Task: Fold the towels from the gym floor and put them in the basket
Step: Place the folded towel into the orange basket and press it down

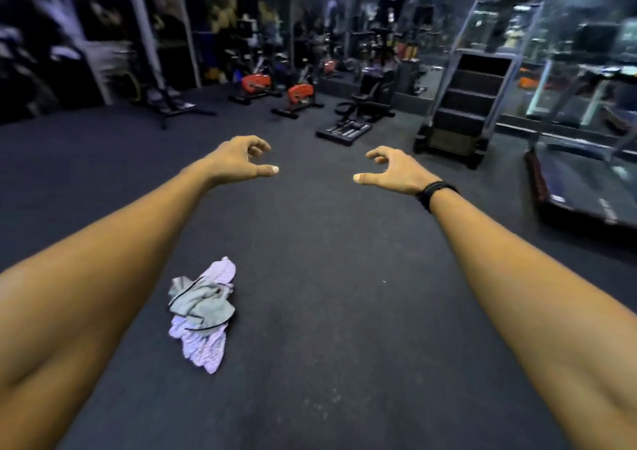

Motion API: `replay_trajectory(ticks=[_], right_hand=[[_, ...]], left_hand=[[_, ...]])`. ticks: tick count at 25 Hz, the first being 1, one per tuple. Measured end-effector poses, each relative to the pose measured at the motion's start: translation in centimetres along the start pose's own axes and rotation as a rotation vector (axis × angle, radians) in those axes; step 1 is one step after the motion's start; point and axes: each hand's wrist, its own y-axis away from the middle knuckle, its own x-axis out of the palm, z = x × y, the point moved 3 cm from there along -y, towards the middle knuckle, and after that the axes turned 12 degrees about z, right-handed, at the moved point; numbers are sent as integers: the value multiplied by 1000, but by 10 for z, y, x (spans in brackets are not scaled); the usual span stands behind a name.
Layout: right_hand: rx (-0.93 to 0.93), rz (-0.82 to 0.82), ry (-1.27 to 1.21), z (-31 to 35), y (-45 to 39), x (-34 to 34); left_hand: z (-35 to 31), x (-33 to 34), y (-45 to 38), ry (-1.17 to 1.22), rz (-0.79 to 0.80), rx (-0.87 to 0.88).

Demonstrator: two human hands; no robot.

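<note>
A crumpled heap of towels (203, 315) lies on the dark gym floor (327, 294), low and left of centre: a grey towel with a dark hem on top of a pale lilac one. Both my arms are stretched out forward above the floor. My left hand (241, 160) and my right hand (393, 170) hang well beyond the heap, fingers curled and apart, with nothing in them. A black band circles my right wrist. No basket is in view.
Two red exercise bikes (275, 92) stand at the back centre. A black machine (362, 111) and a stair climber (465, 104) stand right of them. A treadmill (582, 180) runs along the right edge. Racks and posts line the far left.
</note>
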Motion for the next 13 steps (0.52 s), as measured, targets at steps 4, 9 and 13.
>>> replay_trajectory(ticks=[4, 9, 13], right_hand=[[-169, 128, -9, 57, -78, 42], [-349, 237, -34, 99, -165, 66], [-459, 320, -14, 126, -235, 68]], left_hand=[[66, -36, 30, -3, -109, -179], [113, -74, 41, 6, -257, -366], [138, -92, 34, 30, -385, -493]])
